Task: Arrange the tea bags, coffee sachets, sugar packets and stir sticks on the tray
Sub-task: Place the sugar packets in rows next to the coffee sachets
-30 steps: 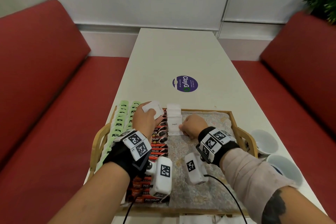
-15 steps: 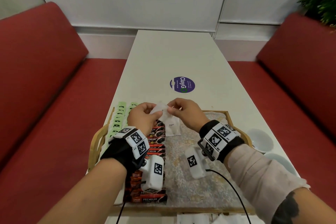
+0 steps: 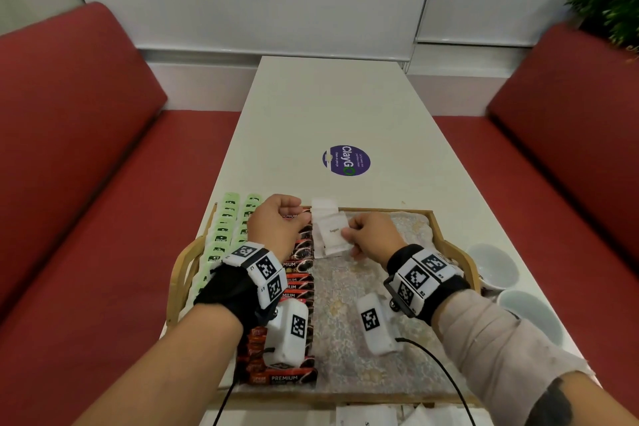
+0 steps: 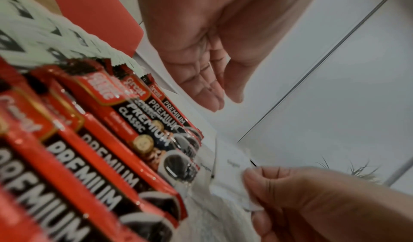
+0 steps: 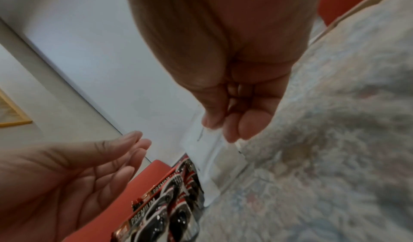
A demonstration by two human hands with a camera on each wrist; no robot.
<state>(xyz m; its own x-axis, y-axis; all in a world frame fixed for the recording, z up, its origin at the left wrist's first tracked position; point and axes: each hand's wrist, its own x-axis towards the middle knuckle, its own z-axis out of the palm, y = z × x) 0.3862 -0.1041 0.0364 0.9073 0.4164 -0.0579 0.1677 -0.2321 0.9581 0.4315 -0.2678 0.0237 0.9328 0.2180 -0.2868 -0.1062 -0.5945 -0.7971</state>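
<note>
Right hand [image 3: 371,237] pinching sugar packet [image 3: 333,233] by its right edge, on the packet column at far end of tray [image 3: 449,245], just beside coffee sachets [image 3: 299,284]. Left hand [image 3: 278,223] looks curled from head view; left wrist view shows fingers [image 4: 205,87] relaxed, holding nothing, above sachets

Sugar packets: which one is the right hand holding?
The nearest, topmost sugar packet with "Sugar" printed on it: the right hand pinches its right edge. The other white packets lie farther back in the column, untouched.
</note>
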